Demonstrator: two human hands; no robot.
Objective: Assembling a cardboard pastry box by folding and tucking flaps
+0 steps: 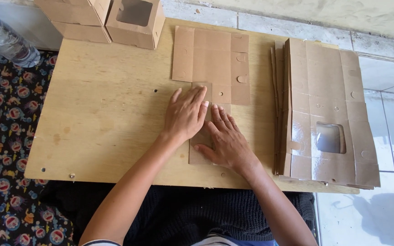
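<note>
Head view, entry one.

Op: I log both hands flat on a flat cardboard box blank (210,68) lying on the wooden board (106,109). Left hand (185,114) has its fingers together and stretched out, palm down, pressing the blank's lower strip. Nothing is gripped.

Obs: And the right?

Op: Right hand (226,141) is also spread flat, fingers a little apart, its fingertips touching the left hand's edge. It pins the strip near the board's front edge.

Obs: Surroundings?

Op: A stack of unfolded blanks (329,109) with a clear window lies just right of the hands, overhanging the board. Two assembled window boxes (110,18) stand at the far left corner. A plastic bottle (3,38) lies on the patterned mat (5,136) beside the board.
</note>
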